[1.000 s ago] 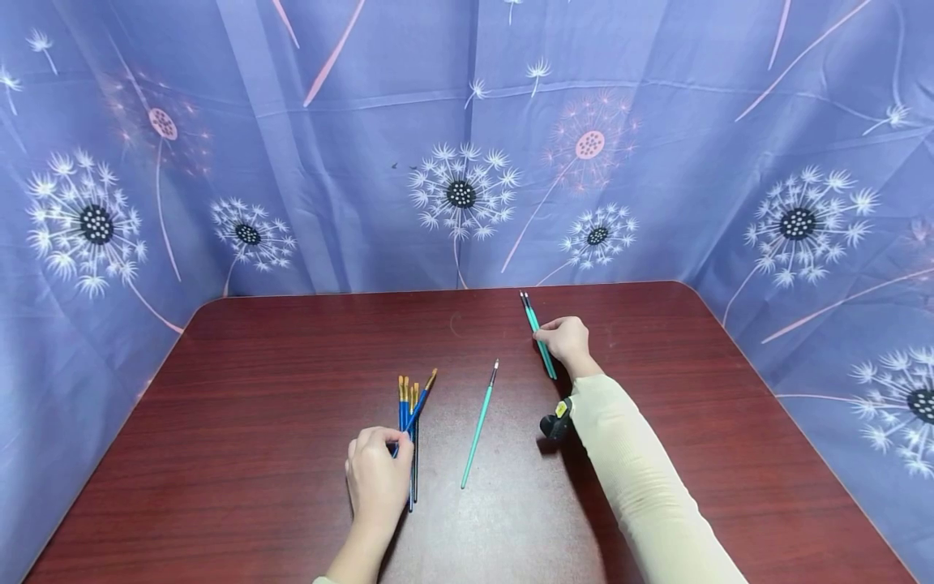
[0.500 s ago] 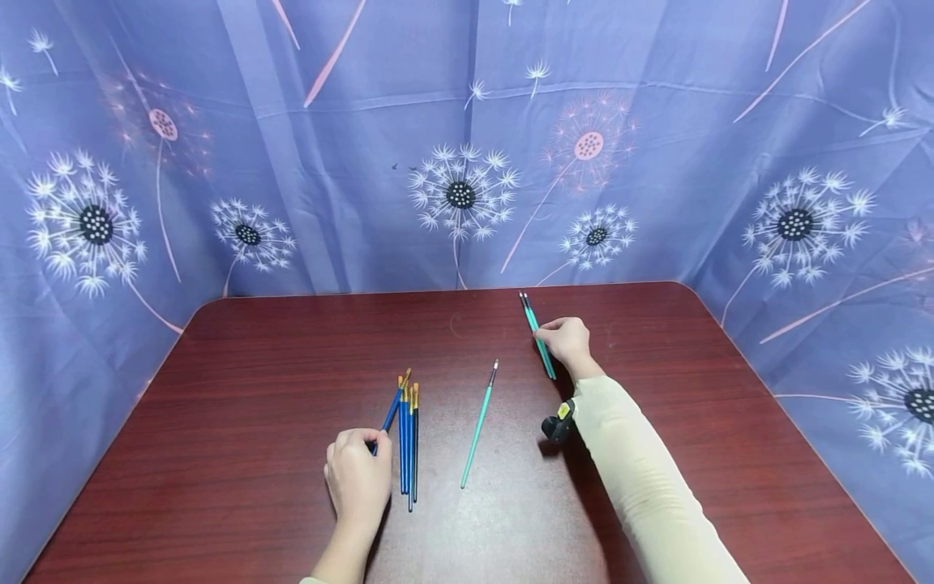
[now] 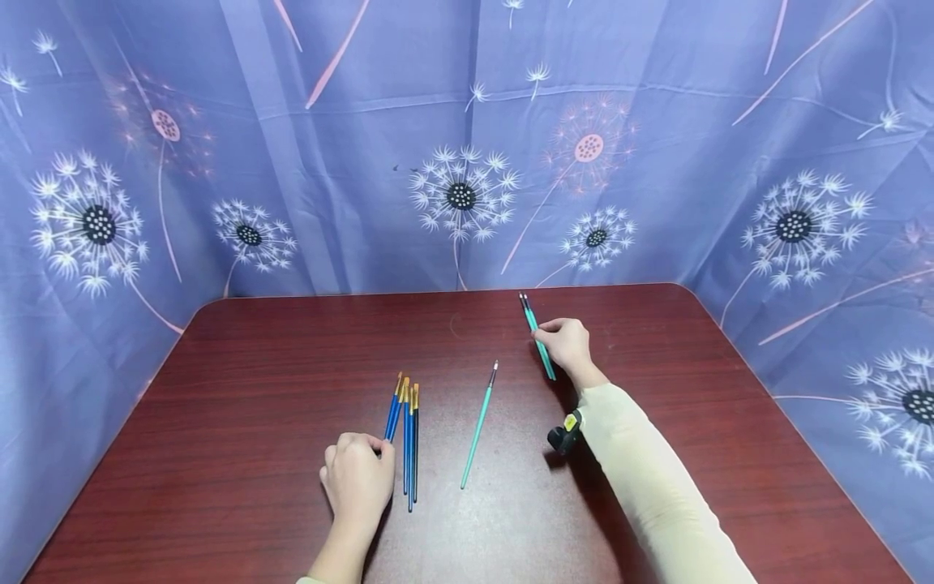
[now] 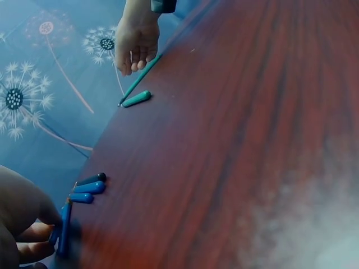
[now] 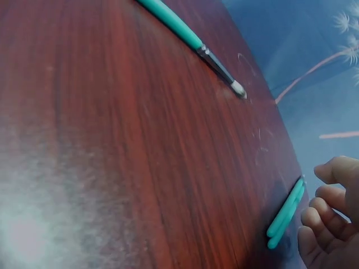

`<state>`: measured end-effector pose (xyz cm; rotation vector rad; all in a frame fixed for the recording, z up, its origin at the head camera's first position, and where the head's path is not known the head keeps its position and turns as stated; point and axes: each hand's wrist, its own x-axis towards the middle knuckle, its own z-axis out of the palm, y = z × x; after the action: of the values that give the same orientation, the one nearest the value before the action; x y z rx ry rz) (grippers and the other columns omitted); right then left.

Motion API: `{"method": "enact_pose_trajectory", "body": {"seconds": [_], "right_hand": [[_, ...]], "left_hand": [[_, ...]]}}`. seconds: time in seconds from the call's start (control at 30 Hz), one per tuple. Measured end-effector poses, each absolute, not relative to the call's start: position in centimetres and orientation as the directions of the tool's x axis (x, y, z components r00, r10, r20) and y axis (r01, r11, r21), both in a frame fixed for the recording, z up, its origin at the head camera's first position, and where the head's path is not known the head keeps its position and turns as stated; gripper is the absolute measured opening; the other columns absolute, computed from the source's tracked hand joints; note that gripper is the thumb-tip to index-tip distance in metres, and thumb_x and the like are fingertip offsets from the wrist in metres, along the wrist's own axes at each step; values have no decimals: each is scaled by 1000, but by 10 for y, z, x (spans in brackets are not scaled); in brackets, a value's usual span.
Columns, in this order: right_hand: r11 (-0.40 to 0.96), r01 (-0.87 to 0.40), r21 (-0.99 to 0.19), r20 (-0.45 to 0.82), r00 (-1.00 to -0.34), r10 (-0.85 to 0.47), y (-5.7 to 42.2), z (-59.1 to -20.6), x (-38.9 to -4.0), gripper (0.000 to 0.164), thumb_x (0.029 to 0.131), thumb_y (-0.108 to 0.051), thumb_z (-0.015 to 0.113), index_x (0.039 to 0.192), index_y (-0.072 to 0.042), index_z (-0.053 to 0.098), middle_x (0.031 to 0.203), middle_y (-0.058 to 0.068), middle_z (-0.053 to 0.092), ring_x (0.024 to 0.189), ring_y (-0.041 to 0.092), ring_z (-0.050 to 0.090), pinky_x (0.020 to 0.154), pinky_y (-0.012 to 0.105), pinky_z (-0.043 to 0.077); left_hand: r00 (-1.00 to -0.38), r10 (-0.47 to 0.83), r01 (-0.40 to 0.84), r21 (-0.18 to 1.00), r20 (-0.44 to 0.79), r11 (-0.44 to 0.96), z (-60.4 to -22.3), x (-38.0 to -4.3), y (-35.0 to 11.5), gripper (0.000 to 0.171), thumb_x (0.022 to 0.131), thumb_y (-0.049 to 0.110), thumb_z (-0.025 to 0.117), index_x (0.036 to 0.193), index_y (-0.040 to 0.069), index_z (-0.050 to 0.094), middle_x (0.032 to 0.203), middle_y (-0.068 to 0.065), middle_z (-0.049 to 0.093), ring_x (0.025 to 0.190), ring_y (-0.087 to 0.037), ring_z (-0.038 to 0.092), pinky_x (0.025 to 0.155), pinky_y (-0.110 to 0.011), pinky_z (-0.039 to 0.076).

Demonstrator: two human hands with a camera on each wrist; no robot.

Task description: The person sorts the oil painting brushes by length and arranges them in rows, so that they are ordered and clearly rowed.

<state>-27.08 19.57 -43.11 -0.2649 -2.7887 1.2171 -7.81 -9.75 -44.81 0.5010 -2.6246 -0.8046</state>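
Observation:
In the head view my left hand [image 3: 357, 478] pinches a slim blue paintbrush [image 3: 392, 414], tilted, with golden bristles. A second tilted blue brush lies against it, its handle running down to the fingertips. Just to the right lie several dark-blue and black paintbrushes [image 3: 410, 446] side by side. Up the table, my right hand [image 3: 567, 345] has its loosely curled fingertips right at two turquoise paintbrushes [image 3: 540, 345], which lie together. The right wrist view shows these turquoise handles [image 5: 286, 216] beside the curled fingers, not enclosed by them.
One more turquoise paintbrush [image 3: 477, 434] with a pale tip lies between the hands. A black wrist camera [image 3: 563, 435] hangs under the right sleeve. The reddish wooden table [image 3: 255, 389] ends at a blue dandelion-print curtain [image 3: 350, 203].
My left hand has moved left with the blue brush, away from the middle of the bundle. The bundle's leftmost brush now tilts beside it. My right hand stays nearly still.

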Motion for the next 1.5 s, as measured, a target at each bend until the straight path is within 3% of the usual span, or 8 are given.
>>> {"method": "enact_pose_trajectory", "body": {"seconds": [0.3,0.63,0.8,1.27,1.5], "right_hand": [[668,53,-742,85,-981,172,185,-424,-256,25,80,-26,70,96,-7,74,92,12,73,83,26,65,69,30,48],[657,13,-754,82,-990,114,174,-427,-241,24,80,-27,70,95,-9,74,91,9,73,65,11,60,65,25,48],[639,5,-769,69,-994,90,167,-426,-231,25,80,-26,71,97,-9,74,87,10,74,58,12,62,65,27,51],[620,-19,-784,97,-991,93,148,-429,-203,23,78,-24,73,95,-9,74,88,7,74,81,19,67,76,34,52],[631,-98,-769,159,-986,41,137,-435,-187,18,77,-17,71,92,-7,73,82,6,74,75,16,68,72,31,53]], "left_hand": [[-904,-396,-236,587,160,775,-446,-78,-96,16,79,23,64,73,10,70,99,-14,66,88,-34,54,68,-43,36],[-920,-366,-219,591,141,777,-446,-78,-93,17,78,24,65,72,9,71,100,-14,66,89,-33,54,69,-42,36],[-922,-358,-209,586,149,783,-446,-78,-92,16,77,24,65,72,10,71,100,-14,67,88,-33,54,68,-42,37],[-943,-313,-200,567,109,799,-441,-78,-89,15,79,24,65,72,12,71,102,-14,66,88,-33,54,67,-42,37],[-954,-292,-201,565,73,800,-436,-78,-89,16,81,26,67,74,12,70,104,-14,65,89,-32,54,67,-41,37]]}}
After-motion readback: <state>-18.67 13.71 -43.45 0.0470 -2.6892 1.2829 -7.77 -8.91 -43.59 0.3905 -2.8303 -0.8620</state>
